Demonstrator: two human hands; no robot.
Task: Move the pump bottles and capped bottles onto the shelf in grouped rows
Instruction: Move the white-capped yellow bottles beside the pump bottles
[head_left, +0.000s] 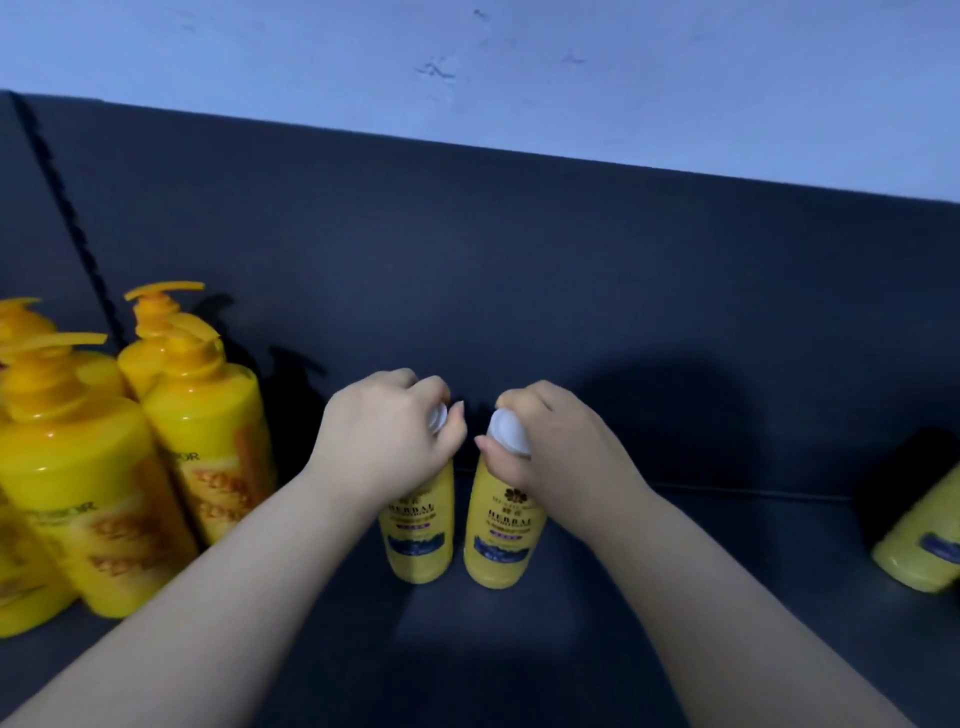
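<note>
Two yellow capped bottles with white caps stand upright side by side on the dark shelf (571, 649). My left hand (387, 431) grips the top of the left capped bottle (418, 540). My right hand (556, 441) grips the top of the right capped bottle (501, 540). The two bottles stand close together with a narrow gap between them. Several yellow pump bottles (208, 447) are grouped in rows at the shelf's left end. Another yellow capped bottle (919, 545) sits at the far right edge, partly cut off.
A dark back panel (519, 260) rises behind the shelf, with a notched upright strip (67, 208) at its left. A pale wall (467, 62) lies above. Bare shelf stretches between the held bottles and the bottle at the right.
</note>
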